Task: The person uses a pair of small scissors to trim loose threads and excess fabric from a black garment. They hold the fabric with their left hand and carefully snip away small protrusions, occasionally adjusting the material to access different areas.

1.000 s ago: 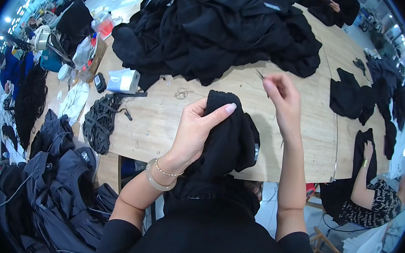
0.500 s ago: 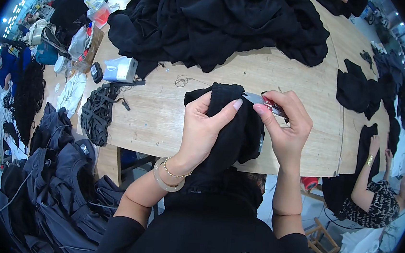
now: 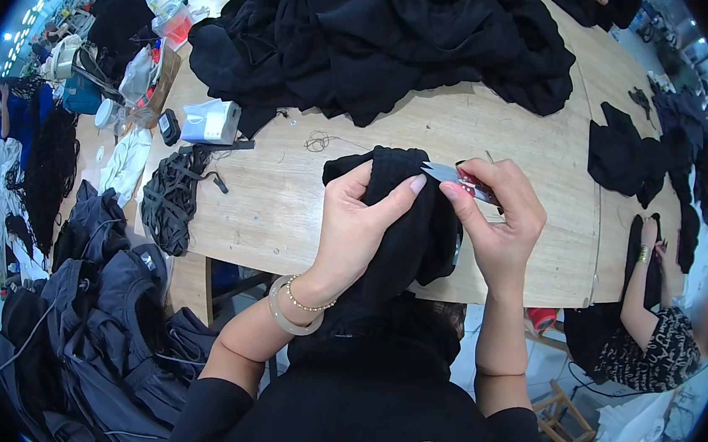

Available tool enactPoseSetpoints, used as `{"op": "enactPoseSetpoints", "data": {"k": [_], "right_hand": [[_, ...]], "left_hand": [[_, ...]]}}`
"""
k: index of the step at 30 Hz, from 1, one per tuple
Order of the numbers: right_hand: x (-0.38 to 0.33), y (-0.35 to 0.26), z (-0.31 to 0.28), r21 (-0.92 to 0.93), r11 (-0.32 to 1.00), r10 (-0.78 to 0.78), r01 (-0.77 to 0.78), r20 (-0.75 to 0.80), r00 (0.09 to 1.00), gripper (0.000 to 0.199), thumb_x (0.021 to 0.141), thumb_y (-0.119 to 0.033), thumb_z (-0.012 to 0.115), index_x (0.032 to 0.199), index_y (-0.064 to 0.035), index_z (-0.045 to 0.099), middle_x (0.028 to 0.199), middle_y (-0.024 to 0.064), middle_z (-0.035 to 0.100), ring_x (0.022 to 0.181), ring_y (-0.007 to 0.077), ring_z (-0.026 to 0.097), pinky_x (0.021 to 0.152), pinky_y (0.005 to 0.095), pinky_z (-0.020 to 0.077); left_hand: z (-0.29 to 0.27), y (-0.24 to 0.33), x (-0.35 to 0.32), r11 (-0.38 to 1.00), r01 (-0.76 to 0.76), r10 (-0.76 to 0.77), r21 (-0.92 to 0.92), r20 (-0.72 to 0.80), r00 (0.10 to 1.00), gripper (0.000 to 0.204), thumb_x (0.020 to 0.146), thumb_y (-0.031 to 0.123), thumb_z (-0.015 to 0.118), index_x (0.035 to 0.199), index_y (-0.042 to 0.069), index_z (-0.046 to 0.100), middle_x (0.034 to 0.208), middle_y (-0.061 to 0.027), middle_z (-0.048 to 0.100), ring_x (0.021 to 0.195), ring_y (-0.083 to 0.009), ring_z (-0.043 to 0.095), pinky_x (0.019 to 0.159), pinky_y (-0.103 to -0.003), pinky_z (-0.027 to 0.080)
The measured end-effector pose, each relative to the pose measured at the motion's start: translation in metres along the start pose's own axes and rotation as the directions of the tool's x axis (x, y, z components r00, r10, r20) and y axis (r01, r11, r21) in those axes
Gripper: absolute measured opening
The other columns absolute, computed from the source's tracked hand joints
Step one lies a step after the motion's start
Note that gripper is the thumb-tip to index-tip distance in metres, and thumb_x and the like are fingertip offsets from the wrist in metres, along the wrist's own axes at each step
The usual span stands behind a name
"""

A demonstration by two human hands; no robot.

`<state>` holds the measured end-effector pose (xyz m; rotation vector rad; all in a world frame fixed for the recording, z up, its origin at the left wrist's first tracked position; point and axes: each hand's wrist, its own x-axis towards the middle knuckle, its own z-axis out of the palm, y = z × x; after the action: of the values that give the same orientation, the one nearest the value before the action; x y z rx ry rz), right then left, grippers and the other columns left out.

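Observation:
A black garment (image 3: 393, 250) with a gathered, elastic-looking edge hangs over the near side of the table. My left hand (image 3: 358, 221) is closed on its gathered part, thumb on top and fingers behind the cloth. A pair of thread snips (image 3: 476, 187) with red on the handles is held in my right hand (image 3: 505, 222), between thumb and fingers. Their pale blades point left at the gathered edge, close to my left thumb. The tips look slightly parted; whether they touch the cloth I cannot tell.
A large heap of black garments (image 3: 370, 37) covers the table's far side. To the left lie a bundle of dark cord (image 3: 172, 197), a white box (image 3: 211, 122) and dark grey garments (image 3: 108, 334). At the right, a co-worker (image 3: 656, 332) handles black cloth near a wooden stool (image 3: 560, 420).
The snips' blades have parted slightly and tilted a little, while my left hand stays nearly still. At the right, the co-worker's arms have shifted up and left.

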<state>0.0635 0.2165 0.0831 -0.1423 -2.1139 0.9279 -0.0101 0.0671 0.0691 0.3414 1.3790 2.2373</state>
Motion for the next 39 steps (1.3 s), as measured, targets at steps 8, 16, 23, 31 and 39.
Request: {"op": "enactPoseSetpoints", "data": {"k": [8, 16, 23, 31, 39], "right_hand": [[0.002, 0.001, -0.001, 0.023, 1.000, -0.017, 0.017, -0.017, 1.000, 0.020, 0.073, -0.008, 0.085, 0.085, -0.0027, 0.070, 0.071, 0.0061, 0.063, 0.064, 0.0179, 0.058, 0.058, 0.0291, 0.0449], [0.002, 0.000, -0.002, -0.019, 0.999, -0.028, 0.028, 0.012, 1.000, 0.017, 0.074, -0.006, 0.084, 0.084, -0.0027, 0.070, 0.070, 0.0066, 0.062, 0.065, 0.0187, 0.059, 0.059, 0.0289, 0.0452], [-0.002, 0.001, -0.011, 0.322, 0.924, 0.278, -0.206, -0.196, 0.940, 0.020, 0.086, -0.006, 0.076, 0.103, -0.0024, 0.067, 0.088, 0.0032, 0.063, 0.077, 0.0113, 0.057, 0.069, 0.0245, 0.0451], [-0.006, -0.010, -0.017, 0.478, 0.797, 0.485, -0.370, -0.141, 0.863, 0.023, 0.090, -0.010, 0.074, 0.082, -0.0091, 0.053, 0.081, -0.0046, 0.050, 0.070, 0.0028, 0.042, 0.064, 0.0198, 0.0334], [-0.057, -0.020, 0.044, 0.343, 0.930, 0.178, -0.129, -0.115, 0.977, 0.018, 0.095, -0.004, 0.065, 0.112, 0.0003, 0.066, 0.093, 0.0089, 0.066, 0.078, 0.0134, 0.061, 0.071, 0.0256, 0.0478]], "left_hand": [[0.000, 0.001, 0.000, 1.000, 0.005, -0.005, -0.007, 0.000, 1.000, 0.015, 0.094, 0.002, 0.070, 0.107, -0.003, 0.072, 0.098, -0.0040, 0.074, 0.086, -0.0064, 0.066, 0.078, -0.021, 0.053], [-0.001, 0.000, 0.000, 1.000, 0.007, -0.007, 0.001, 0.011, 1.000, 0.016, 0.094, 0.002, 0.071, 0.109, -0.003, 0.072, 0.099, -0.0044, 0.074, 0.088, -0.0068, 0.066, 0.079, -0.022, 0.053], [-0.001, 0.038, 0.011, 0.994, 0.105, -0.089, -0.041, 0.290, 0.953, 0.023, 0.104, 0.024, 0.058, 0.107, 0.001, 0.063, 0.095, 0.0010, 0.063, 0.084, -0.0070, 0.058, 0.076, -0.024, 0.049], [0.050, 0.139, 0.037, 0.369, -0.648, 0.013, 0.666, 0.693, 0.721, 0.059, 0.099, 0.050, 0.061, 0.103, -0.008, 0.054, 0.087, -0.0174, 0.049, 0.084, -0.0261, 0.050, 0.079, -0.036, 0.044], [0.065, 0.148, 0.030, 0.002, -0.731, 0.100, 0.683, 0.727, 0.679, 0.064, 0.094, 0.053, 0.067, 0.087, -0.009, 0.056, 0.075, -0.0164, 0.046, 0.071, -0.0247, 0.047, 0.069, -0.036, 0.043]]}}
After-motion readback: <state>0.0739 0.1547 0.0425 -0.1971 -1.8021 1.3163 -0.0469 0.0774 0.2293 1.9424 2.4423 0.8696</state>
